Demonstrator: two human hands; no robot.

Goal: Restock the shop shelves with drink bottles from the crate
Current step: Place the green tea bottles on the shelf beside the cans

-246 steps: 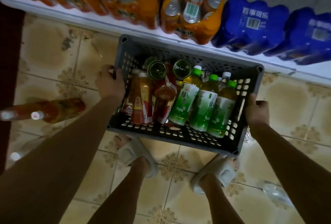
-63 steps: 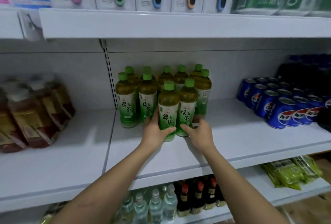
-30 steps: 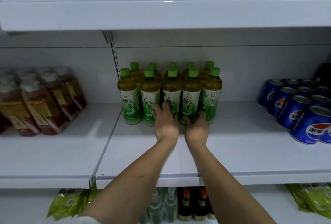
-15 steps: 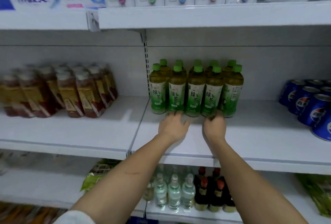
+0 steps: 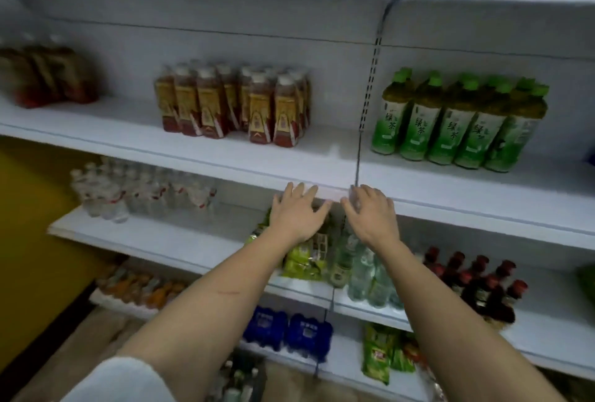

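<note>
At the front lip of the white metal shelf (image 5: 450,191), both hands hold nothing: the left hand (image 5: 294,213) and right hand (image 5: 370,213) hang palm-down, fingers loosely spread. The green-capped, green-labelled plastic tea bottles (image 5: 457,125) stand upright in a tight row on that shelf, right of the perforated upright, well apart from the amber, red-labelled bottles (image 5: 235,105).

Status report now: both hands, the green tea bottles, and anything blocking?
Left hand and right hand open, holding nothing, at the shelf edge. Green tea bottles upright in a group on the shelf, untouched. Nothing in the way.
</note>
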